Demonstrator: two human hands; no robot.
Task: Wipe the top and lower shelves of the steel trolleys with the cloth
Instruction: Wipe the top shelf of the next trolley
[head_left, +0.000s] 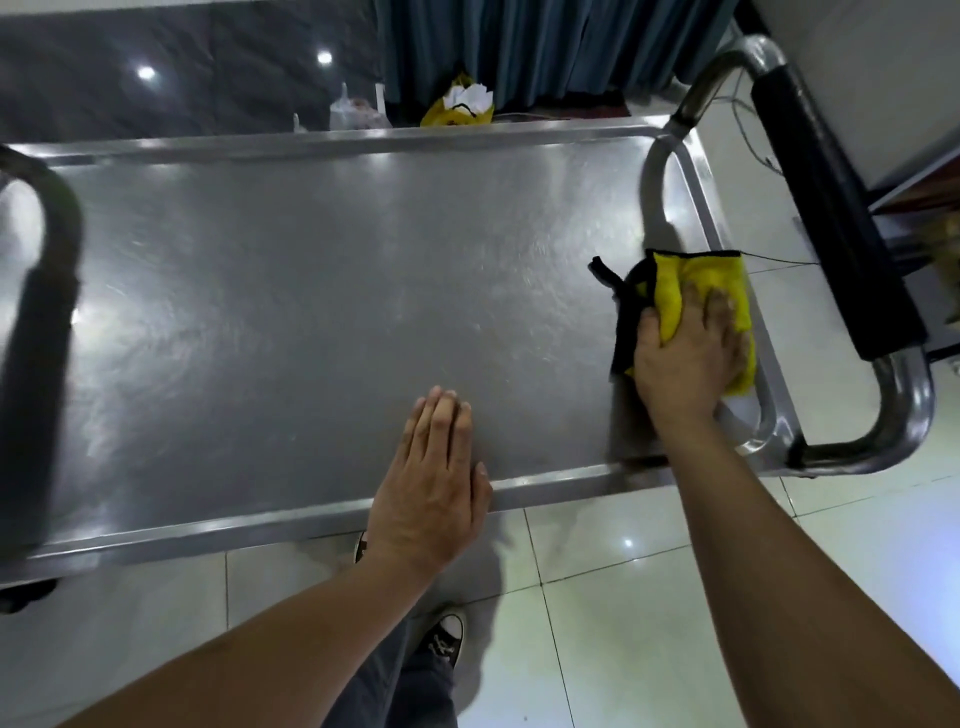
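The steel trolley top is flanked by tiled floor. The yellow cloth is pressed flat by the right hand; the left hand rests open. The lower shelf is hidden.

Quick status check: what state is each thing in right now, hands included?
Cloth: bunched, flat on the top shelf near its right end.
Right hand: pressing the cloth.
Left hand: flat on the shelf, empty.
Top shelf: streaky.
Yellow bag: open, on the floor.

trolley top: brushed glossy steel | cloth: fuzzy yellow-black fabric
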